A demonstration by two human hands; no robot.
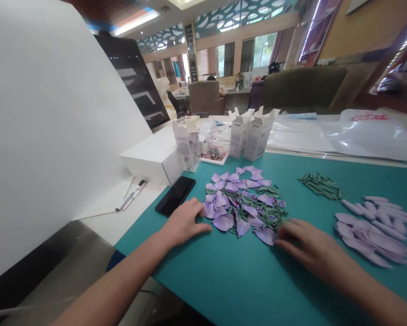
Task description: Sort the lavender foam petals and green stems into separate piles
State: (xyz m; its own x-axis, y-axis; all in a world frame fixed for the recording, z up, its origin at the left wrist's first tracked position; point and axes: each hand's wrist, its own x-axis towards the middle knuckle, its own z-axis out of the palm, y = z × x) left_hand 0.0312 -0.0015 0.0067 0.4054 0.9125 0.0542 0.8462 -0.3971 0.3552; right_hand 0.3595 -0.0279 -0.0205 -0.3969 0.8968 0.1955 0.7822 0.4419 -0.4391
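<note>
Working on a teal mat (224, 280), both hands rest at a mixed pile of lilac petal pieces (240, 203). The left hand (185, 222) is loosely curled and seems empty, just beside the pile's left edge. The right hand (308, 244) is narrow at the lower right edge; I cannot tell if it holds a piece. A light fingertip touch suits here, because loose pieces can slide easily.

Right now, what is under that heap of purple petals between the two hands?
The lilac petal cutouts lie on a teal mat, mixed with green leaf pieces. The lower layers and the mat directly beneath them are covered, so those cannot be seen.
</note>
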